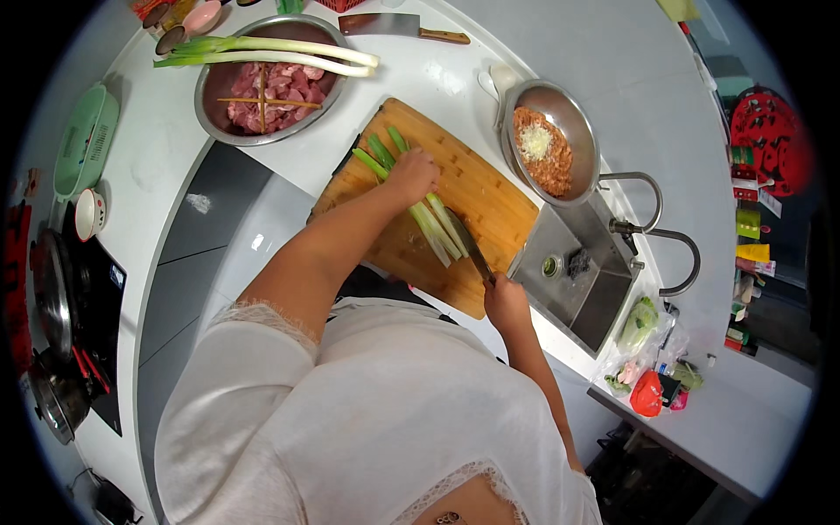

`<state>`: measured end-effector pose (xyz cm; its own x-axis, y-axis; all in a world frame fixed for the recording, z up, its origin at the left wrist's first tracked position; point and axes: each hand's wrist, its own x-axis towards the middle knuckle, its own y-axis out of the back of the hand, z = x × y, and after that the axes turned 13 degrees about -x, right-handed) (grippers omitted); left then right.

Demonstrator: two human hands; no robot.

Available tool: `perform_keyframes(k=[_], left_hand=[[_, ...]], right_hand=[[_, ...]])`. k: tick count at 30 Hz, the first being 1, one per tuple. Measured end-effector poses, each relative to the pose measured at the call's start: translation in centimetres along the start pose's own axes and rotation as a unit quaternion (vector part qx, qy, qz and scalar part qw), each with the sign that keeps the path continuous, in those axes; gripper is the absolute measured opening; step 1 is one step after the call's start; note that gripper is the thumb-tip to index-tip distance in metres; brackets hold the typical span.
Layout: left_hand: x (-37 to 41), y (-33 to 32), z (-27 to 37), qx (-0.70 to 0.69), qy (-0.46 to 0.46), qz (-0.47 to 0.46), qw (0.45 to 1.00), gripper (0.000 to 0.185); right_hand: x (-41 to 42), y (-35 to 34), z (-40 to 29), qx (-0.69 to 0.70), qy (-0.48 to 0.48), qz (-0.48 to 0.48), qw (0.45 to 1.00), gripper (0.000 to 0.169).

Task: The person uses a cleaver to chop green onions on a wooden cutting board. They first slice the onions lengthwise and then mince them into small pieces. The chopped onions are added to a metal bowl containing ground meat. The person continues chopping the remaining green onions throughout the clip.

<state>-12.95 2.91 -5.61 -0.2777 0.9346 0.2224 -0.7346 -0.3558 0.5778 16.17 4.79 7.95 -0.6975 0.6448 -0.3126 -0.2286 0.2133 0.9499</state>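
My left hand [413, 176] presses down on a bundle of split green onion stalks [433, 226] lying across a bamboo cutting board [472, 184]. Green ends stick out beyond my fingers; the pale ends point towards my body. In my right hand [508, 303] is the handle of a knife [471, 246], whose dark narrow-looking blade lies along the right side of the stalks. Whether its edge touches them I cannot tell. My fingers hide the middle of the bundle.
A steel basin [205, 98] holds raw meat chunks and crossed chopsticks, with whole green onions [295, 56] across it. A cleaver [394, 26] lies behind the board. Right stand a steel bowl [587, 125] of minced meat and a sink [590, 295]. An induction cooktop [108, 328] is left.
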Motion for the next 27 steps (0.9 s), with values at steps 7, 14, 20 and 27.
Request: perform_keyframes(k=[7, 14, 20, 27], left_hand=[[-0.5, -0.4, -1.0, -0.022, -0.048, 0.028, 0.998, 0.013], [-0.5, -0.8, -1.1, -0.043, -0.07, 0.047, 0.996, 0.014], [-0.4, -0.6, -0.9, -0.03, -0.055, 0.03, 0.998, 0.014], [-0.8, -0.5, -1.1, -0.03, -0.065, 0.03, 0.997, 0.014]], right_hand=[[2.4, 0.2, -0.3, -0.051, 0.013, -0.034, 0.998, 0.017], [3.1, -0.6, -0.9, -0.045, 0.003, -0.042, 0.998, 0.016], [1.3, -2.2, 1.2, -0.042, -0.026, -0.071, 0.996, 0.017], [-5.5, -2.0, 5.9, -0.062, -0.105, -0.176, 0.977, 0.018]])
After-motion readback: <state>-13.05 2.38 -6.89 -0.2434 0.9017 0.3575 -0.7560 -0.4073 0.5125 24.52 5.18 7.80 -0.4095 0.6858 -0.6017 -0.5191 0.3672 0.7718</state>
